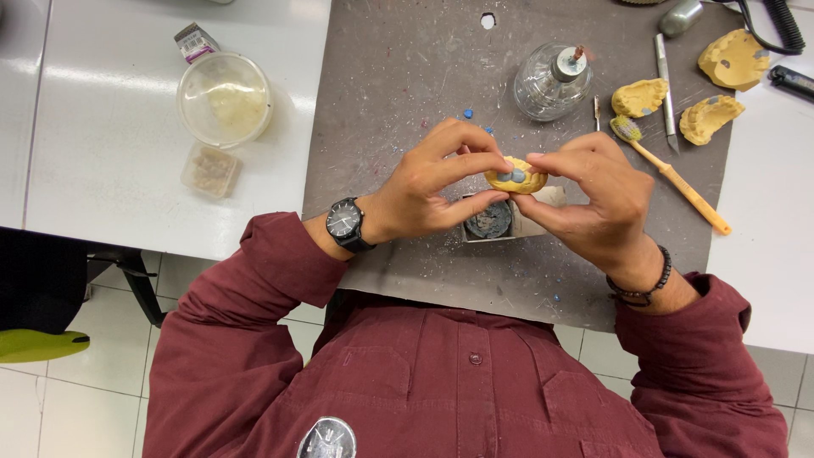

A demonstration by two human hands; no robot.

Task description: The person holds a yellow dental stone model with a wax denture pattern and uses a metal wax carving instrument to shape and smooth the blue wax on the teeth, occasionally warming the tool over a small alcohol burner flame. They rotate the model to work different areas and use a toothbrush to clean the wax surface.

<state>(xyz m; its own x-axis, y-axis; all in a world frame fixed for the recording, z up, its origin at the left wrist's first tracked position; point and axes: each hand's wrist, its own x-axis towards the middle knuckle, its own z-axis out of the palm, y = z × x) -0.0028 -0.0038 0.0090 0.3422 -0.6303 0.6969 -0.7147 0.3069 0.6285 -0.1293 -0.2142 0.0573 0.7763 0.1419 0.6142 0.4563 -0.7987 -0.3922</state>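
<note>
On the far left of the white table point(110, 127) a round clear container point(224, 99) is seen, w/ a small square box point(210, 170) just near of it; both are well apart from the hands.

The left hand point(428, 182) is closed on the yellow dental cast point(515, 178): thumb pressed from the near side, index finger from the far side, at the cast's left end. A black watch point(346, 224) is worn on this wrist.

The cast is held in the air above the grey mat point(398, 76), approx. at the centre, over a small box w/ dark content point(489, 220). Its long axis is laid left to right, so one end is given to each hand. Grey-blue spots are seen on its top.

The right hand point(598, 199) is clamped on the cast's right end, thumb near and index far. Both hands are equally close to it; neither is free.

Further right and far, a glass burner point(551, 82), a toothbrush w/ yellow handle point(674, 176), a metal knife tool point(666, 80) and three more yellow casts point(640, 97) are laid apart from the hands.
</note>
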